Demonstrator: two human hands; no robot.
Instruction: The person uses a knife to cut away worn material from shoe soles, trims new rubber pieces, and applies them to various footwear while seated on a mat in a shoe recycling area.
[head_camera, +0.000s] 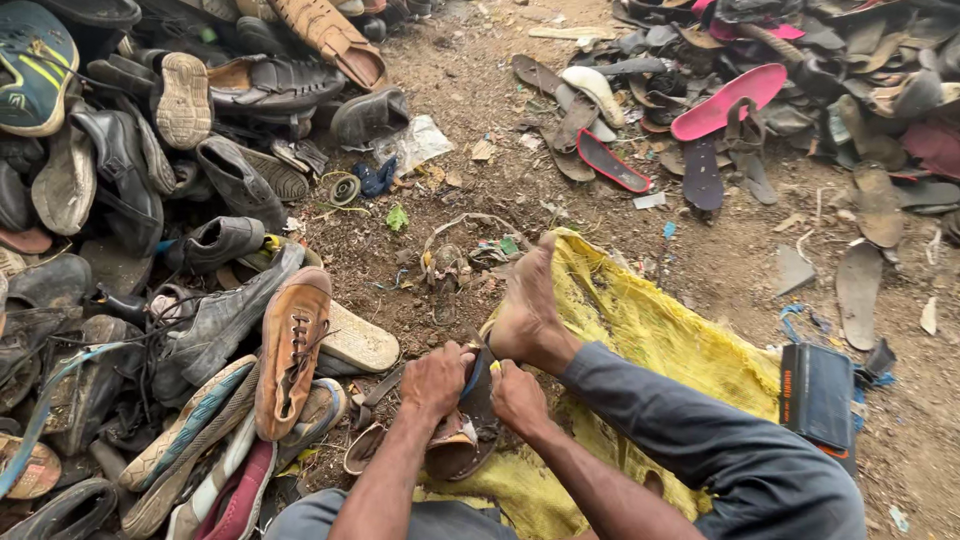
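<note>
Worked item: I see a worn brown sandal (462, 440) on the near edge of the yellow sack (640, 330), directly under both hands; a blue strap (473, 378) rises from it between the two hands.
Left hand: I read the left hand (436, 380) as closed on the sandal's upper edge, fingers curled over it, knuckles up; it touches the blue strap on its right side; forearm runs in from the lower centre, bare.
Right hand: the right hand (517, 397) sits just beside the left, fingers folded down onto the sandal; I cannot tell whether it pinches the strap or only presses the sole; forearm bare, angled in from lower right.
Foot: a bare foot (527, 310) rests on the sack just above the hands, toes pointing away; the grey trouser leg (700, 430) crosses the sack to the right.
Box: a dark flat rectangular box (818, 395) with an orange side stripe lies on the soil at the sack's right edge; its print is too small for me to make out.
Wrapper: a clear crumpled plastic wrapper (415, 142) lies at the upper centre, beside the shoe pile.
Shoe pile: a heap of old shoes (150, 250) fills the left; a tan lace-up shoe (292, 350) lies nearest the left hand, apart from it.
Sole pile: loose soles (800, 110) lie at upper right, a pink insole (728, 100) among them, well apart from the hands.
</note>
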